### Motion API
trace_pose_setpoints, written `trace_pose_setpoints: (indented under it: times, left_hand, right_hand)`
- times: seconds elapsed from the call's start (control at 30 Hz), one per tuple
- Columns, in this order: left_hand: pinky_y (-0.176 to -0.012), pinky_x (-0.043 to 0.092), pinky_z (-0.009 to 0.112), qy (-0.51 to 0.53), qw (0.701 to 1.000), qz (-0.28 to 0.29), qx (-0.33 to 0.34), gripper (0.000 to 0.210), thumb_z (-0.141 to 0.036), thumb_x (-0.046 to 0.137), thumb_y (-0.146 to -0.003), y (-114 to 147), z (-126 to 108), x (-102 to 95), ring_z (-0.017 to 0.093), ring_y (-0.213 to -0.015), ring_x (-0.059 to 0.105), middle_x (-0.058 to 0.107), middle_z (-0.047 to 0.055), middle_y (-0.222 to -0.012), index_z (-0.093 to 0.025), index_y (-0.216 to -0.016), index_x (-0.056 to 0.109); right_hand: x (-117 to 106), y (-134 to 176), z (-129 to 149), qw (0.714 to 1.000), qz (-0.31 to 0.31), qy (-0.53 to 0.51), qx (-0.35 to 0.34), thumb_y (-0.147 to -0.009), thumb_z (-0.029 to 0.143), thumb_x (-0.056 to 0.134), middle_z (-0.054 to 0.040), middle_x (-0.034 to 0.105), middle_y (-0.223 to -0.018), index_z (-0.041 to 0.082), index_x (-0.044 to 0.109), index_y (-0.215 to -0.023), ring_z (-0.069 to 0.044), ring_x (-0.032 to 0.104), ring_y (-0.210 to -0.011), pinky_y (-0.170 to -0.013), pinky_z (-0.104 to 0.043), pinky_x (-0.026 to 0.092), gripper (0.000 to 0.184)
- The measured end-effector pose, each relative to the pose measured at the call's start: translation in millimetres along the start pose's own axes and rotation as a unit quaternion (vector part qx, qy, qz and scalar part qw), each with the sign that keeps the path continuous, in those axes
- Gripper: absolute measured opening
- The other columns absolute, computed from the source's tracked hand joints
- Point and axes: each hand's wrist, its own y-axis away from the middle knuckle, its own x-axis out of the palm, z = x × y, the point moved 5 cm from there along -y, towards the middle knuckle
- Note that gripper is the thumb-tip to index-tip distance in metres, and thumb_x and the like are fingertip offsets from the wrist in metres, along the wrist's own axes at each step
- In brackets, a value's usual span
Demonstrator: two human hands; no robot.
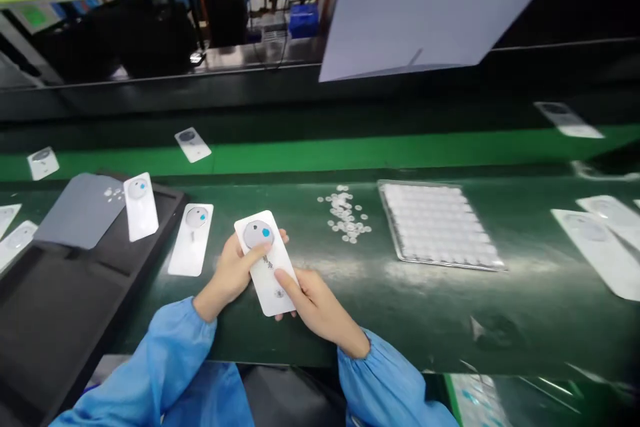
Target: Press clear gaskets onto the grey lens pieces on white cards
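Observation:
A white rectangular panel (pixel 263 285) with rounded corners is held tilted in front of me. It bears a grey round disc with a blue dot near its top and small dark marks lower down. My left hand (pixel 233 272) grips its left side, thumb on the face just below the disc, other fingers behind. Closed on the lower right edge, my right hand (pixel 319 304) presses its thumb against the front. A similar panel (pixel 191 250) lies on the green work surface to the left. Small clear rings (pixel 345 213) are scattered beyond my right hand.
On the right lies a clear-edged tray (pixel 440 223) with rows of white parts. A black tray (pixel 65 307) at left holds a grey sheet (pixel 80 210) and another panel (pixel 141 210). More panels (pixel 595 250) lie far right. A paper sheet (pixel 420 7) hangs above the green belt (pixel 320 153).

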Motion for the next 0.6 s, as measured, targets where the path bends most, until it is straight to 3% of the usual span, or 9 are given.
trace_pose_setpoints:
  times: [0.1, 0.23, 0.27, 0.33, 0.43, 0.5, 0.6]
  left_hand:
    - [-0.089, 0.06, 0.043, 0.099, 0.993, -0.041, -0.05, 0.046, -0.036, 0.089, -0.068, 3.3, 11.8, -5.6, 0.036, -0.108, 0.073, 0.077, 0.016, -0.112, -0.015, -0.103, 0.067]
    - [-0.076, 0.062, 0.038, 0.116, 0.988, -0.072, -0.07, 0.044, -0.038, 0.087, -0.066, -4.0, 14.5, -9.1, 0.032, -0.09, 0.077, 0.079, 0.012, -0.092, -0.016, -0.095, 0.064]
    - [-0.072, 0.062, 0.036, 0.114, 0.988, -0.078, -0.071, 0.043, -0.038, 0.086, -0.066, -4.7, 15.6, -10.3, 0.031, -0.086, 0.077, 0.078, 0.012, -0.089, -0.016, -0.095, 0.064]
    - [-0.064, 0.06, 0.034, 0.106, 0.988, -0.081, -0.075, 0.042, -0.039, 0.085, -0.068, -4.3, 19.0, -12.1, 0.029, -0.08, 0.077, 0.078, 0.011, -0.087, -0.016, -0.095, 0.063]
    - [-0.06, 0.058, 0.032, 0.073, 0.993, -0.05, -0.077, 0.038, -0.04, 0.083, -0.07, -1.5, 23.8, -10.4, 0.027, -0.072, 0.075, 0.077, 0.009, -0.082, -0.017, -0.093, 0.065]
    - [-0.062, 0.057, 0.032, 0.044, 0.996, -0.021, -0.069, 0.033, -0.04, 0.081, -0.073, 0.3, 25.1, -7.3, 0.024, -0.068, 0.073, 0.075, 0.007, -0.079, -0.017, -0.091, 0.067]
    - [-0.062, 0.053, 0.028, -0.012, 0.999, -0.004, -0.034, 0.02, -0.032, 0.079, -0.075, 1.2, 23.1, -5.4, 0.018, -0.065, 0.067, 0.072, 0.003, -0.076, -0.017, -0.084, 0.069]
  right_hand:
    - [8.2, 1.5, -5.4, 0.998, -0.002, 0.066, -0.009, -0.107, 0.056, 0.039, -0.0052, 0.073, -0.065, 0.017, 0.064, -0.08, -0.014, 0.062, -0.053, -0.055, -0.025, 0.045, 0.054]
    - [5.9, 1.4, -2.7, 0.992, -0.003, 0.12, -0.025, -0.108, 0.052, 0.04, -0.0037, 0.071, -0.066, 0.017, 0.065, -0.08, -0.014, 0.06, -0.053, -0.055, -0.026, 0.045, 0.051]
    - [1.6, 3.0, -0.3, 0.991, -0.026, 0.129, -0.034, -0.108, 0.05, 0.042, -0.004, 0.072, -0.07, 0.017, 0.067, -0.084, -0.014, 0.061, -0.055, -0.054, -0.026, 0.045, 0.047]
    - [-12.4, 9.6, 8.4, 0.976, -0.134, 0.157, -0.072, -0.106, 0.045, 0.048, -0.0056, 0.075, -0.081, 0.018, 0.07, -0.097, -0.016, 0.065, -0.062, -0.057, -0.027, 0.049, 0.036]
    - [-26.4, 24.5, 27.6, 0.915, -0.291, 0.229, -0.159, -0.102, 0.031, 0.057, -0.0074, 0.077, -0.093, 0.019, 0.07, -0.11, -0.016, 0.068, -0.068, -0.062, -0.029, 0.053, 0.019]
    - [-22.3, 27.3, 40.2, 0.885, -0.296, 0.285, -0.218, -0.1, 0.02, 0.057, -0.0072, 0.076, -0.093, 0.021, 0.069, -0.112, -0.017, 0.067, -0.071, -0.063, -0.029, 0.054, 0.017]
    - [-9.6, 20.0, 50.8, 0.865, -0.236, 0.356, -0.265, -0.098, 0.008, 0.05, -0.008, 0.073, -0.1, 0.021, 0.068, -0.118, -0.018, 0.069, -0.081, -0.068, -0.03, 0.055, 0.03]
